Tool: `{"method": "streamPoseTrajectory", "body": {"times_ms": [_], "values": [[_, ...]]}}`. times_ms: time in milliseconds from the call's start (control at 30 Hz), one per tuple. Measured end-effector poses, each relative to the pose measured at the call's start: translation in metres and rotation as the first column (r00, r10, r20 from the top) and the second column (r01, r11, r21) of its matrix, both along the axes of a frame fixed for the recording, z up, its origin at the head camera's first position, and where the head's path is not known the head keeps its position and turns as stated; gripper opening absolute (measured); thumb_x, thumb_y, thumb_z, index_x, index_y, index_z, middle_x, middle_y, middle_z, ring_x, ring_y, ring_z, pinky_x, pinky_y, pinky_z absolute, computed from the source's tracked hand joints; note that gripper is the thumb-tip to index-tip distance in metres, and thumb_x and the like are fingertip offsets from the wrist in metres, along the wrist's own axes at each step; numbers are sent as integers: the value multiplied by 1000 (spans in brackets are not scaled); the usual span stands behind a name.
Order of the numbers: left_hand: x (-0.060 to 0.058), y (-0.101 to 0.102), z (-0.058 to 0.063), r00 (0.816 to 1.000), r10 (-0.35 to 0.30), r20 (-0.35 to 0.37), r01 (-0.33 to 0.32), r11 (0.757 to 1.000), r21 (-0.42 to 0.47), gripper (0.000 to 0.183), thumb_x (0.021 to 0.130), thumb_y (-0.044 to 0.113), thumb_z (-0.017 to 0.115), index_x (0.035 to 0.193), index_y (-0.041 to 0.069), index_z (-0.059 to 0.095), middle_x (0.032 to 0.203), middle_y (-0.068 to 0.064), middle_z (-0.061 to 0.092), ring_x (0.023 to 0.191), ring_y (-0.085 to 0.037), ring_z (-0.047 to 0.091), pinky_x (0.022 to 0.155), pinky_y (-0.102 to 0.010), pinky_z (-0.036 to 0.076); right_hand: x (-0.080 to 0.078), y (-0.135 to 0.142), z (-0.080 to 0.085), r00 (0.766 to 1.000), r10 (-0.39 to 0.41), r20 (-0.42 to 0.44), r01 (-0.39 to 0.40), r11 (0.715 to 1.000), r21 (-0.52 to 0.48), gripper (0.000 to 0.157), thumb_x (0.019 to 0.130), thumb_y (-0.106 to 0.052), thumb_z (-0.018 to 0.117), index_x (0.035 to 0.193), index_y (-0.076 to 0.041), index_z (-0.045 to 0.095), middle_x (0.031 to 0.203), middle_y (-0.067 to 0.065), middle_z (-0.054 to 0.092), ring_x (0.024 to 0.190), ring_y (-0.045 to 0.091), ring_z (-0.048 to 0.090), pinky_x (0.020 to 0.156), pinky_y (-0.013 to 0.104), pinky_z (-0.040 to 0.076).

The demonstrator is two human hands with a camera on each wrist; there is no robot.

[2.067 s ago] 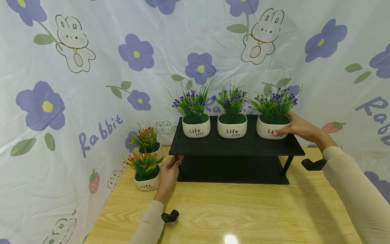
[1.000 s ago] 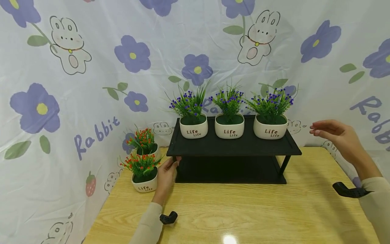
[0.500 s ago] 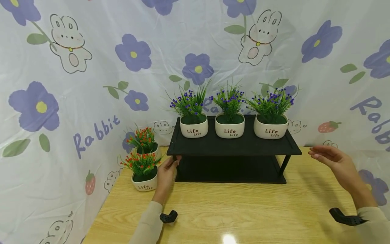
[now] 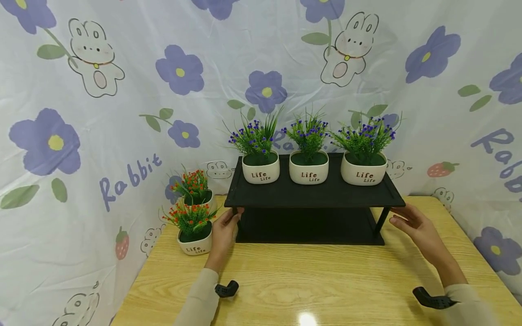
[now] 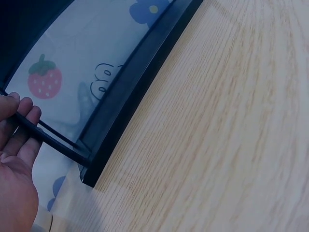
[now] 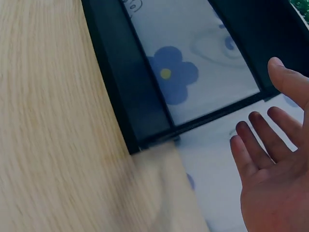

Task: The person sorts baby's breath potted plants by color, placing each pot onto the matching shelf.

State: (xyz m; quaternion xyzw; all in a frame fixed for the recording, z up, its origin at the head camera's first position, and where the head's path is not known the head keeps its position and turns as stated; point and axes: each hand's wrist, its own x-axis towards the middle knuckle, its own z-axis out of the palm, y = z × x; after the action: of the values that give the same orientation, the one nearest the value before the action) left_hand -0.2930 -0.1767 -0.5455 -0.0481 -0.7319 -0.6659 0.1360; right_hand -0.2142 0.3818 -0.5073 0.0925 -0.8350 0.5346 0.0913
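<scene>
A black two-tier shelf (image 4: 314,194) stands on the wooden table, bearing three white "Life" pots with purple flowers: a left pot (image 4: 261,173), a middle pot (image 4: 308,173) and a right pot (image 4: 364,174). My left hand (image 4: 222,232) holds the shelf's front left post, with thumb and fingers around the post (image 5: 53,141) in the left wrist view. At the other end, my right hand (image 4: 420,233) is just beside the right post (image 4: 382,220). In the right wrist view its fingers are spread and apart from the post, holding nothing.
Two white pots with orange-red flowers, a front one (image 4: 195,242) and a rear one (image 4: 199,198), stand left of the shelf, close to my left hand. A printed rabbit-and-flower cloth (image 4: 220,40) hangs behind. The wooden table (image 4: 306,276) extends in front.
My right hand has let go of the right purple-flower pot, swung out to the right, then come down and left to the shelf's right end. The left hand stays on the post.
</scene>
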Motion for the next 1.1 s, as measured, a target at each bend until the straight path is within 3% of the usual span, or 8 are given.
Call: {"method": "streamPoseTrajectory", "body": {"times_ms": [133, 333, 467, 667, 833, 1100], "values": [[0, 0, 0, 1000, 3, 2, -3, 1000, -4, 31, 108, 14, 65, 138, 12, 72, 135, -17, 74, 134, -34, 66, 102, -15, 56, -2, -9, -4, 1000, 6, 14, -5, 1000, -22, 59, 110, -22, 63, 164, -18, 40, 143, -24, 50, 127, -19, 48, 95, 3, 49], [1, 0, 1, 1000, 3, 8, -3, 1000, -11, 33, 108, 17, 65, 140, 10, 71, 139, -20, 71, 134, -34, 66, 106, -19, 56, -4, -18, -6, 1000, -1, 12, 1, 1000, -30, 60, 109, -22, 65, 164, -19, 41, 149, -7, 55, 128, -16, 48, 96, 3, 49], [0, -1, 0, 1000, 11, 12, -11, 1000, -19, 34, 108, 18, 66, 141, 11, 70, 141, -21, 69, 135, -35, 65, 108, -23, 56, -8, -22, -10, 1000, -14, -9, 14, 999, -30, 55, 109, -23, 64, 161, -18, 45, 147, -7, 58, 129, -15, 50, 96, 2, 47], [0, -2, 0, 1000, 17, 26, -16, 1000, -18, 35, 107, 19, 67, 141, 12, 70, 142, -18, 70, 135, -33, 66, 110, -27, 56, -16, -25, -19, 999, -11, -51, 8, 998, -66, 42, 113, -25, 55, 153, -10, 54, 142, 6, 64, 129, -10, 56, 99, 3, 48], [1, -2, 1, 999, 13, 35, -12, 1000, -17, 36, 108, 19, 67, 143, 13, 69, 142, -17, 70, 134, -32, 66, 111, -29, 56, -22, -26, -24, 997, -9, -83, 0, 995, -105, 39, 115, -25, 48, 148, -7, 57, 136, 5, 66, 127, -5, 61, 102, 8, 51], [2, -1, 2, 999, 29, 42, -28, 999, -33, 37, 108, 17, 66, 145, 12, 68, 143, -16, 70, 133, -30, 67, 111, -31, 56, -27, -26, -30, 997, -43, -61, 34, 990, -138, 40, 114, -27, 52, 145, -3, 59, 131, -3, 68, 123, -5, 63, 102, 7, 52]]}}
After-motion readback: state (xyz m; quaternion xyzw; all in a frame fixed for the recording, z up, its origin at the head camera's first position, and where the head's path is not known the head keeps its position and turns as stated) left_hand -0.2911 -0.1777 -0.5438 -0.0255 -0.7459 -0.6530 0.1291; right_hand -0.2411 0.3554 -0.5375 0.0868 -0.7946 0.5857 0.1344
